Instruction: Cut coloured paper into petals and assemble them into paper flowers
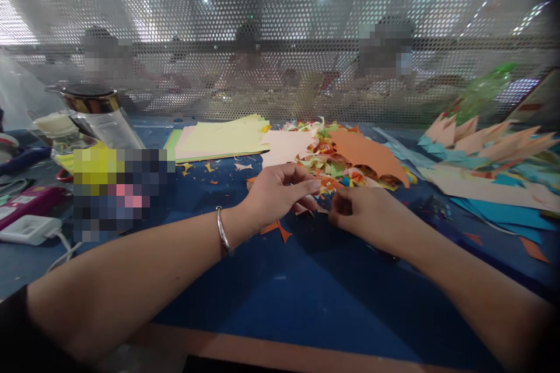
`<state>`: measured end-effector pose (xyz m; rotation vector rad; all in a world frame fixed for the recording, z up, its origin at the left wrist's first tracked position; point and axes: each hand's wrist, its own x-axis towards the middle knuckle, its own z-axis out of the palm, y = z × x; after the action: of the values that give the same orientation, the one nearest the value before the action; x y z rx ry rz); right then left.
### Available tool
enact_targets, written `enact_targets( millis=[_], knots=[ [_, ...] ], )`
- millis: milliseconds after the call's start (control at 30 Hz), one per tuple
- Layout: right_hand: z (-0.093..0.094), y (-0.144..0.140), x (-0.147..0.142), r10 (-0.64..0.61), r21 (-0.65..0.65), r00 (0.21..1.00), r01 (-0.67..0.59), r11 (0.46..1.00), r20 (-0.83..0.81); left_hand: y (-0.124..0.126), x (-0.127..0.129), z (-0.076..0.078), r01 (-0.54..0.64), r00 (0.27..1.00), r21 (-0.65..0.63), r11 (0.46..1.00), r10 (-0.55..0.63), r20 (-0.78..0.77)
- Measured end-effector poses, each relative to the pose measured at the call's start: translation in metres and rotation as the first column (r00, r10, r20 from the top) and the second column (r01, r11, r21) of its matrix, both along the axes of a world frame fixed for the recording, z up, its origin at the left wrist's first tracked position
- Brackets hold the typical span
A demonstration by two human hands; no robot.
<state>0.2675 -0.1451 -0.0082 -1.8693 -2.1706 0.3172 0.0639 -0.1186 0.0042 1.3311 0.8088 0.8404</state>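
Where the two hands meet on the dark blue table cover, a small pale peach paper scrap sits between them. The left hand pinches it with curled fingers; the right hand is loosely closed, and whether it grips anything cannot be told. Just beyond lies a heap of multicoloured paper cuttings, with a stack of pale yellow paper sheets beyond the left hand.

Two hands are seen, the left hand and the right hand. One bracelet, one orange sheet, one yellow paper stack and one metal-lidded jar are counted.
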Motion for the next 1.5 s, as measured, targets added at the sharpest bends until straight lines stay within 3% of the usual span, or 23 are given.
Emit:
enact_targets(
  millis=[167, 300, 400, 600, 833, 967, 1133, 1333, 1500],
  knots=[
    [0.010, -0.001, 0.005, -0.084, 0.046, 0.944, 0.104, 0.994, -0.319, -0.001, 0.000, -0.001, -0.032, 0.999, -0.033, 0.999, 0.032, 0.019],
    [0.016, -0.004, 0.005, -0.180, -0.074, 0.759, 0.172, 0.982, -0.625, -0.002, 0.000, -0.004, -0.008, 0.999, -0.014, 1.000, 0.009, 0.041],
    [0.015, -0.006, 0.001, -0.150, -0.049, 0.615, 0.178, 0.983, -0.774, -0.003, 0.001, -0.007, 0.072, 0.997, 0.027, 0.997, -0.073, 0.028],
    [0.013, -0.008, -0.006, -0.052, 0.028, 0.477, 0.159, 0.987, -0.877, -0.006, 0.004, -0.006, 0.252, 0.967, 0.065, 0.965, -0.255, 0.030],
    [0.012, -0.008, -0.009, -0.068, -0.029, 0.341, 0.119, 0.993, -0.937, -0.003, 0.004, -0.008, 0.278, 0.958, 0.102, 0.955, -0.283, 0.046],
    [0.010, -0.010, -0.011, -0.075, -0.035, 0.304, 0.134, 0.990, -0.950, -0.002, 0.005, -0.011, 0.291, 0.952, 0.115, 0.950, -0.299, 0.065],
    [0.013, -0.011, -0.013, -0.038, -0.009, 0.279, 0.104, 0.995, -0.959, -0.005, 0.003, -0.004, 0.303, 0.947, 0.062, 0.951, -0.308, 0.092],
    [0.012, -0.011, -0.015, -0.103, -0.095, 0.246, 0.044, 0.994, -0.964, -0.007, 0.000, 0.005, 0.276, 0.955, 0.039, 0.960, -0.279, 0.100],
    [0.011, -0.013, -0.017, -0.117, -0.137, 0.292, -0.050, 0.989, -0.949, -0.008, 0.000, 0.005, 0.256, 0.960, 0.014, 0.967, -0.256, 0.109]
  ],
)
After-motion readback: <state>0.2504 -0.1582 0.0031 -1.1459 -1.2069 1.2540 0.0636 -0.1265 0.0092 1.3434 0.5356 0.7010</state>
